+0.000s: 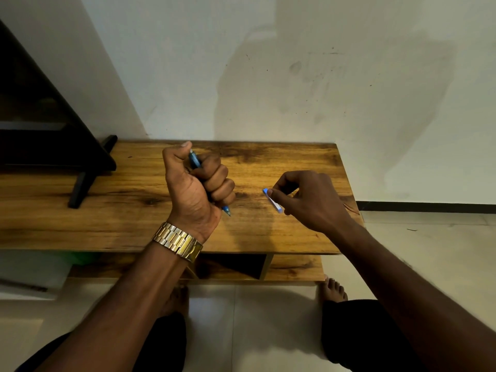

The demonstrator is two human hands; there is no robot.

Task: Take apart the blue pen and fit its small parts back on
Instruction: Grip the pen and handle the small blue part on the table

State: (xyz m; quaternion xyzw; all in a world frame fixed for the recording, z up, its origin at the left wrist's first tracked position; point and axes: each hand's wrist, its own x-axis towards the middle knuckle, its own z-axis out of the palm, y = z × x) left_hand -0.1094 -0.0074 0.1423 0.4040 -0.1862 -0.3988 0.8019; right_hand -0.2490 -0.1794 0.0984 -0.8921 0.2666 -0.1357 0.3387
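Head view: pen (195, 160) fisted, cap (272, 200) apart.

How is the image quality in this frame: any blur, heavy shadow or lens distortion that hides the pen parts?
Head view: wide-angle bending shows in the table edges; a broad soft shadow falls on the wall; the small blue part in the right hand is motion-blurred and glary, so its detail is unreadable; the blue pen is mostly hidden in the left hand fist.

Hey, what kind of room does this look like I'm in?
Probably a room at home: a low wooden table with an open shelf underneath, a pale tiled floor, bare feet.
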